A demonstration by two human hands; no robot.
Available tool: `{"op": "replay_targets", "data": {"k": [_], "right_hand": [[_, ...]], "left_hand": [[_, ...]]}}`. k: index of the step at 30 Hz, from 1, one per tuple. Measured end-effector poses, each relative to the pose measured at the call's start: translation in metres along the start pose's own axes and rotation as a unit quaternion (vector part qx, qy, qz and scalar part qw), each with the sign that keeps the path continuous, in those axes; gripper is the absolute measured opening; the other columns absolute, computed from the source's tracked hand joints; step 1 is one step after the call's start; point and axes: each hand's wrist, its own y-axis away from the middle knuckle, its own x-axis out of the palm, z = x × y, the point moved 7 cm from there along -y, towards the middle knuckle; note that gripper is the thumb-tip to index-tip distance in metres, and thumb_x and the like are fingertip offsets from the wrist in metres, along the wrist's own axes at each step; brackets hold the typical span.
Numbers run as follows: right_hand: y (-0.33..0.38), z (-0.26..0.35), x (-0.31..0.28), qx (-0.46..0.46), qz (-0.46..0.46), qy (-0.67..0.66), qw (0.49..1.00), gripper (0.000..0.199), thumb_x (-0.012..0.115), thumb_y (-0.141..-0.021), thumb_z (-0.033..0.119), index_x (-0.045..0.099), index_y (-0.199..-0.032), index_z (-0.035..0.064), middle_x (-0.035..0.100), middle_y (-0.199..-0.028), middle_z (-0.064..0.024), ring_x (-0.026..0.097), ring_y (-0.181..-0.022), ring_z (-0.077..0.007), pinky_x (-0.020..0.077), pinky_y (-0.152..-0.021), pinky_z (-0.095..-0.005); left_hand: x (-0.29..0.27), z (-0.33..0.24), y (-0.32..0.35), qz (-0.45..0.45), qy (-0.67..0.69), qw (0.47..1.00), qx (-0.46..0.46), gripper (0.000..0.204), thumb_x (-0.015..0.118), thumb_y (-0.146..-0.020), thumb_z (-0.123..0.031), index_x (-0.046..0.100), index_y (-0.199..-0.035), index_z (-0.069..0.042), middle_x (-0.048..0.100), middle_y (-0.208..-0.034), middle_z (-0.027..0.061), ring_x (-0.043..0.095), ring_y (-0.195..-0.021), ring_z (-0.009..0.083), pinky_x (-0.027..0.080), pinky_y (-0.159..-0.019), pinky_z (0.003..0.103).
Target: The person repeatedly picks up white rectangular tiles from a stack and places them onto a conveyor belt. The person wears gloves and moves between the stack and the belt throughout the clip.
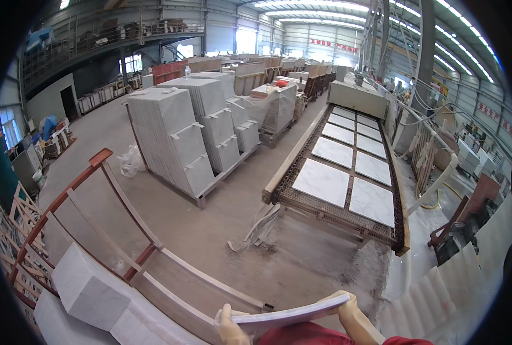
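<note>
A white marble tile (293,315) is held in front of my body, seen almost edge-on. My left hand (232,328) grips its left end, the thumb pointing up. Around the right end close the fingers of my right hand (351,313). To the left lies an empty part of a reddish-brown metal rack (130,215) with pale strips along its bars. White stone tiles (89,286) are stacked on that rack at the lower left. Ahead and to the right, pairs of white tiles (321,182) lie flat in two rows on a conveyor (308,211).
Tall stacks of grey-white tiles (167,118) stand on a metal pallet (227,175) beyond the rack. A beige machine housing (356,95) spans the conveyor's far end. Crumpled plastic (259,229) lies at the conveyor's near left corner. Slabs (440,299) lean at the lower right.
</note>
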Motion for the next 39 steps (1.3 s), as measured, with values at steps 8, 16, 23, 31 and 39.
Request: {"op": "replay_targets", "data": {"k": [8,16,23,31,39], "right_hand": [[-0.029,-0.017,-0.061,0.012,0.006,0.088,0.996,0.013,0.066,-0.076,0.004,0.070,-0.087,0.0006,0.069,-0.081,-0.0110,0.065,-0.071,-0.0157,0.0534,-0.062,-0.0273],[-0.041,0.008,-0.151,-0.043,-0.095,-0.107,0.989,0.015,0.057,-0.072,0.000,0.070,-0.080,0.0002,0.069,-0.079,-0.0131,0.063,-0.064,-0.0166,0.0492,-0.055,-0.0249],[-0.086,0.022,-0.271,-0.034,-0.101,-0.136,0.985,0.029,0.052,-0.060,-0.018,0.064,-0.077,0.0019,0.069,-0.083,-0.0142,0.064,-0.071,-0.0190,0.0530,-0.060,-0.0292],[-0.115,0.053,-0.379,0.001,-0.170,-0.141,0.975,0.026,0.050,-0.065,-0.017,0.063,-0.074,0.0038,0.069,-0.084,-0.0126,0.064,-0.071,-0.0173,0.0536,-0.062,-0.0310],[-0.167,0.023,-0.437,-0.036,-0.250,-0.125,0.960,0.032,0.064,-0.052,-0.017,0.064,-0.074,0.0058,0.067,-0.074,-0.0031,0.060,-0.068,-0.0094,0.0510,-0.059,-0.0275]], "left_hand": [[0.082,0.002,0.020,0.039,0.023,0.999,0.007,0.033,0.050,-0.087,-0.025,0.046,-0.060,-0.006,0.051,-0.049,0.0115,0.049,-0.042,0.0228,0.044,-0.045,0.036],[0.183,0.061,0.044,0.043,-0.072,0.996,0.010,0.034,0.049,-0.088,-0.024,0.046,-0.059,-0.006,0.052,-0.050,0.0119,0.047,-0.044,0.0207,0.042,-0.050,0.033],[0.297,0.126,0.082,0.051,-0.127,0.990,0.019,0.032,0.048,-0.088,-0.025,0.047,-0.062,-0.006,0.051,-0.050,0.0108,0.049,-0.047,0.0203,0.042,-0.050,0.034],[0.407,0.196,0.109,0.097,-0.180,0.975,-0.083,0.038,0.046,-0.087,-0.031,0.051,-0.061,-0.003,0.054,-0.054,0.0136,0.052,-0.053,0.0237,0.042,-0.059,0.036],[0.476,0.250,0.059,0.165,-0.176,0.969,-0.059,0.033,0.049,-0.087,-0.025,0.051,-0.063,-0.002,0.056,-0.057,0.0157,0.051,-0.053,0.0233,0.042,-0.057,0.037]]}}
